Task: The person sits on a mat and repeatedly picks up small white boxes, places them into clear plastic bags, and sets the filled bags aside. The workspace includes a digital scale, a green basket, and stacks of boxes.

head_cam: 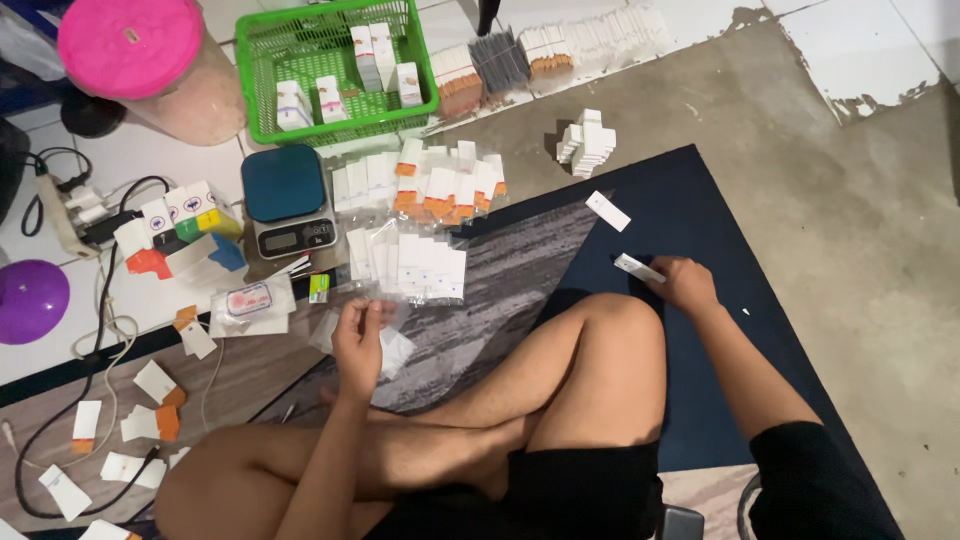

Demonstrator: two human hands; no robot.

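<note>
Right hand (688, 284) grips a small white box (637, 267) at 3 o'clock; left hand (358, 345) pinches a clear bag (392, 345) near the scale (288, 200).

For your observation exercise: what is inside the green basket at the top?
The green basket holds several small white boxes, some upright, some lying. Its mesh floor shows between them; anything beneath the boxes is covered.

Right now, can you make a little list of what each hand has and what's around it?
left hand: pinching a clear plastic sleeve
right hand: holding a small white box
between hands: packed sleeves in a pile
on mat: another white box, lying apart
scale: dark, left of pile
basket: green, boxes inside
</note>
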